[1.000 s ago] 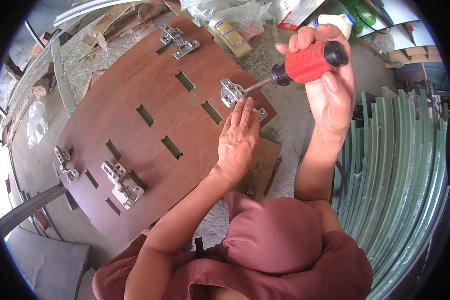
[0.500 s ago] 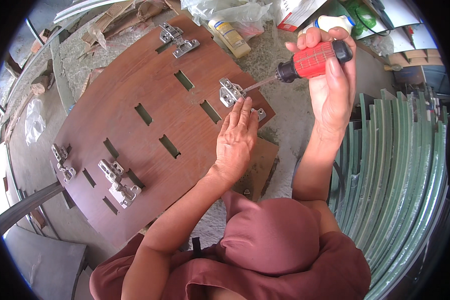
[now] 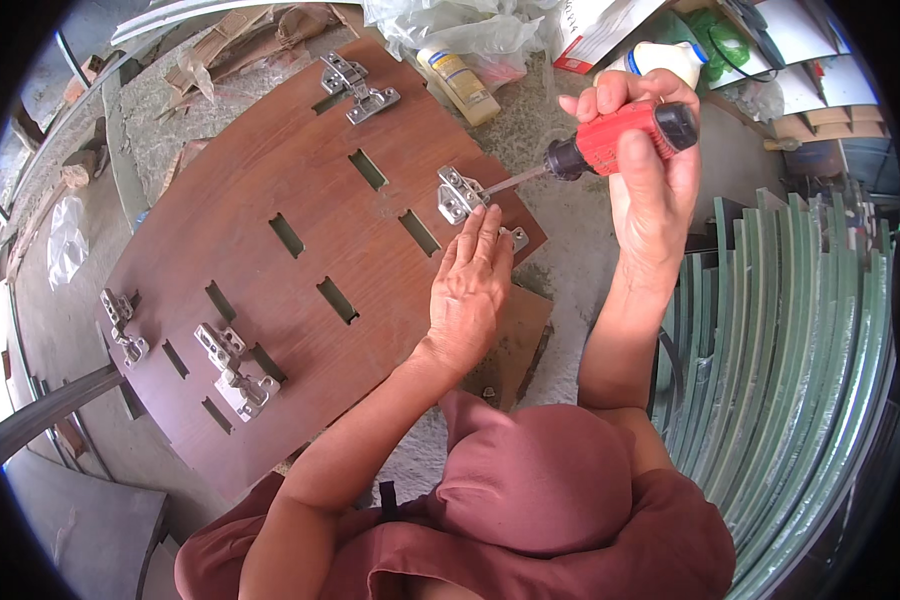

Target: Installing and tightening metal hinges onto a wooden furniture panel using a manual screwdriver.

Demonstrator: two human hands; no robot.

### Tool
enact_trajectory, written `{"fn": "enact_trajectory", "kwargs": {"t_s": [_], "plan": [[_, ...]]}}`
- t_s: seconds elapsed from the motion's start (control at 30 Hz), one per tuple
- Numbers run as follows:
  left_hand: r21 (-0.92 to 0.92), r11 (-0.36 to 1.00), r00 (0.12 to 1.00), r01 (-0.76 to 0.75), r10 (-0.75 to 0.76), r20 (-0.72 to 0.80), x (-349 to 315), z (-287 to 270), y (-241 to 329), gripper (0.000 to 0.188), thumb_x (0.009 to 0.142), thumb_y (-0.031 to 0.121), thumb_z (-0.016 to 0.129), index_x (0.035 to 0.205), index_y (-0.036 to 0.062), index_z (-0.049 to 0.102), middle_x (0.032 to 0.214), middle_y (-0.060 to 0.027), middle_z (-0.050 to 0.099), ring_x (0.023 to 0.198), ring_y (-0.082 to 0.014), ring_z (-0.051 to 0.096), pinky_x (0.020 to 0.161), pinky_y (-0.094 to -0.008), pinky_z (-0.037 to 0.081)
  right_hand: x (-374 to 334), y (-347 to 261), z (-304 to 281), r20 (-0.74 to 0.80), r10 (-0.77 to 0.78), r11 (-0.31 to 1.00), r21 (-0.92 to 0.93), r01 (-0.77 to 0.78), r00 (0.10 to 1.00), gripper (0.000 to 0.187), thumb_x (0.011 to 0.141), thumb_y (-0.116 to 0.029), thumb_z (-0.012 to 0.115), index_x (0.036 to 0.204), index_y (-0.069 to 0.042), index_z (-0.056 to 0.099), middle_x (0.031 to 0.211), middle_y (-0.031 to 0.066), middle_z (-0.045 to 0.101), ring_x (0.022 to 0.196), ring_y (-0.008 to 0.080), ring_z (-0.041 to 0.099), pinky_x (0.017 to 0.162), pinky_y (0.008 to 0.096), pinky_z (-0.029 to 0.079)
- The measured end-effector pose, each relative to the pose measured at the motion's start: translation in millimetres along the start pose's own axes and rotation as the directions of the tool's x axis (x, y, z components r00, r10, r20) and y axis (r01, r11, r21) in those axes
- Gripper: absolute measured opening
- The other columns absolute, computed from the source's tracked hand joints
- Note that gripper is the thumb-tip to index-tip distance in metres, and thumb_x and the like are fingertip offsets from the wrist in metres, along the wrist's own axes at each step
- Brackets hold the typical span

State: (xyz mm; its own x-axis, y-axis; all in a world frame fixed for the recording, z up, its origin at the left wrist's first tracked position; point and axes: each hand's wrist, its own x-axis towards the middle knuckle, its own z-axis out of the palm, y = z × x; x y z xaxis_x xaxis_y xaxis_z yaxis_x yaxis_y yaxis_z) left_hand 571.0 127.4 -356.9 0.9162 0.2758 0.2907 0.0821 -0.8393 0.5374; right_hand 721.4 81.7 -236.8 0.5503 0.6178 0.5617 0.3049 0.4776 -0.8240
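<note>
A red-and-black screwdriver (image 3: 612, 138) is gripped by its handle in my right hand (image 3: 652, 215). Its shaft slants down to the left, and the tip meets a metal cabinet hinge (image 3: 459, 194) at the right end of the brown wooden panel (image 3: 270, 290). Outstretched fingers of my left hand (image 3: 467, 300) lie over the same hinge, hiding part of it. Three more hinges sit on the panel: one at the far edge (image 3: 357, 90), one at the left edge (image 3: 124, 325) and one near the front (image 3: 236, 372). Several rectangular slots are cut through the panel.
Upright green-edged glass sheets (image 3: 780, 380) stand in a row at the right. Beyond the panel are a yellowish bottle (image 3: 459, 86), clear plastic bags (image 3: 450, 30), a white-and-red box (image 3: 600, 30) and a white bottle (image 3: 673, 62). Scrap wood (image 3: 220, 45) lies at the far left.
My right hand has turned the screwdriver handle slightly and shifted a little left and down. My left hand stays on the hinge.
</note>
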Motion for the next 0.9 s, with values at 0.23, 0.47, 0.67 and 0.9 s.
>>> {"fn": "enact_trajectory", "kwargs": {"t_s": [0.23, 0.47, 0.67, 0.9], "plan": [[-0.003, 1.0, 1.0, 0.004, -0.004, 0.001, 2, -2, 0, 0.049, 0.071, 0.003, 0.064, 0.119, -0.0012, 0.054, 0.14, -0.018, 0.04, 0.133, -0.0338, 0.037, 0.103, -0.0427, 0.041, -1, -7, 0, 0.103, 0.067, 0.996, 0.05, -0.072, 0.992, 0.047, 0.086, -0.023, 0.068, 0.12, -0.003, 0.043, 0.098, 0.0133, 0.06, 0.094, 0.0232, 0.061, 0.088, 0.0396, 0.048], [0.019, 1.0, 1.0, 0.002, -0.002, 0.017, 1, -2, 1, 0.047, 0.074, 0.005, 0.062, 0.12, -0.0021, 0.054, 0.14, -0.0186, 0.04, 0.133, -0.0338, 0.036, 0.104, -0.0416, 0.04, -3, 8, -2, -0.028, 0.042, 0.997, -0.064, -0.043, 0.999, 0.041, 0.087, -0.025, 0.066, 0.118, -0.007, 0.047, 0.098, 0.0119, 0.058, 0.092, 0.0245, 0.061, 0.095, 0.0516, 0.045], [0.047, 0.999, 1.0, 0.005, -0.006, 0.019, 0, 1, 2, 0.046, 0.076, 0.005, 0.06, 0.12, -0.0027, 0.054, 0.141, -0.0191, 0.039, 0.135, -0.0335, 0.034, 0.106, -0.0398, 0.038, -4, 2, 14, 0.005, -0.029, 1.0, -0.003, 0.029, 1.0, 0.028, 0.087, -0.011, 0.065, 0.11, -0.004, 0.05, 0.09, 0.0084, 0.06, 0.08, 0.0182, 0.06, 0.081, 0.038, 0.051], [0.048, 0.999, 1.0, 0.006, -0.006, 0.005, -1, 2, 1, 0.043, 0.078, 0.002, 0.056, 0.121, -0.0034, 0.053, 0.142, -0.0193, 0.038, 0.133, -0.0349, 0.037, 0.104, -0.0398, 0.041, -3, -8, 40, 0.05, -0.074, 0.987, 0.149, 0.066, 0.996, 0.033, 0.085, -0.004, 0.064, 0.113, -0.004, 0.046, 0.09, 0.0095, 0.057, 0.076, 0.017, 0.056, 0.074, 0.0347, 0.049]]}}
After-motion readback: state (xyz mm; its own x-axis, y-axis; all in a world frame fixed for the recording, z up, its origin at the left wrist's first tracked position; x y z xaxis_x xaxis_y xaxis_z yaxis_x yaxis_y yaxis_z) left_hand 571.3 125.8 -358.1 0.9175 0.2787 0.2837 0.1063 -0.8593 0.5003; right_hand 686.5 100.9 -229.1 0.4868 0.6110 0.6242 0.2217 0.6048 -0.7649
